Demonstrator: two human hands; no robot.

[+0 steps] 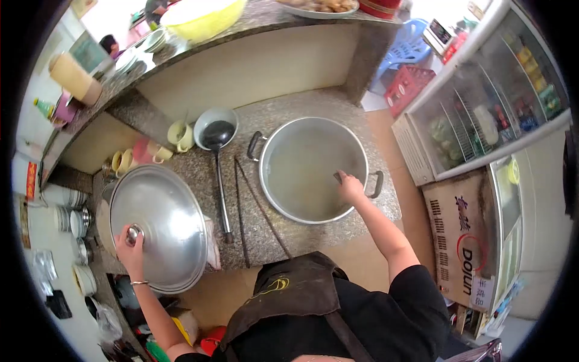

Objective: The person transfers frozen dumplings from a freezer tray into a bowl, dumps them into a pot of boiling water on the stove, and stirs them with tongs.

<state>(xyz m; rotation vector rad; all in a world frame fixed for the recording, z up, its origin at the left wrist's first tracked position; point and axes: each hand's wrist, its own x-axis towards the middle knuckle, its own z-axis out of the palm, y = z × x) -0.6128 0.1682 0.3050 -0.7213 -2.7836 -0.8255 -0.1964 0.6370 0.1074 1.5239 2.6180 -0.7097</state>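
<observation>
My left hand [129, 254] is closed round the knob of a large round metal pot lid [169, 202], which is held at the left end of the counter. Over the right part of a big two-handled pot [263, 181] is my right hand [351, 188], its fingers closed on a small dark thing [338, 177] that I cannot make out. Cloudy liquid [304, 166] fills the pot. Between lid and pot lie a pair of long dark chopsticks [240, 205], spread apart, and a long-handled ladle [222, 187] whose dark head rests in a grey bowl [226, 114].
Yellow and pink mugs [181, 136] stand behind the lid. A raised stone ledge [265, 33] borders the counter's back and bears a yellow basin [202, 18]. On the right are a glass-door fridge [482, 102], a red crate [407, 90] and a cardboard box [452, 241].
</observation>
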